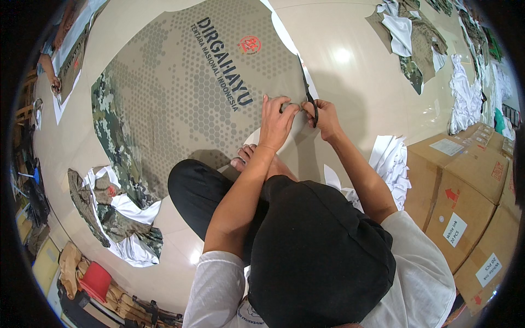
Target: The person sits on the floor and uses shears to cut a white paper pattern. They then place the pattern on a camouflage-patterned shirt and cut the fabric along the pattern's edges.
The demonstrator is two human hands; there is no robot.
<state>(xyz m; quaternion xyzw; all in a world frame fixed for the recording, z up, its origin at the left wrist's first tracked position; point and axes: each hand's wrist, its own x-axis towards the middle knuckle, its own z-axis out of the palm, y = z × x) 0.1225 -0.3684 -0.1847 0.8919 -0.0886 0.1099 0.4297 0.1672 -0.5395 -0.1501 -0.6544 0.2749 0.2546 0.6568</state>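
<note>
A large printed fabric panel (164, 82), olive-brown with hexagon dots, dark lettering, a red emblem and a camouflage side, lies spread on the floor before me. My right hand (324, 117) grips black scissors (307, 87), their blades pointing away from me along the panel's right edge. Just left of it, my left hand (276, 123) is closed with thumb and forefinger pinched at that edge of the fabric. A strip of white margin (278, 24) borders the panel's far right side. My bare foot (246, 156) rests by the near edge, under my left forearm.
Cut fabric pieces with white scraps (128, 210) lie at the left, more (404, 38) at the far right. A white fabric heap (389, 164) sits beside stacked cardboard boxes (470, 186). Another person's hand (54, 82) works on fabric at the far left. A red object (98, 281) stands lower left.
</note>
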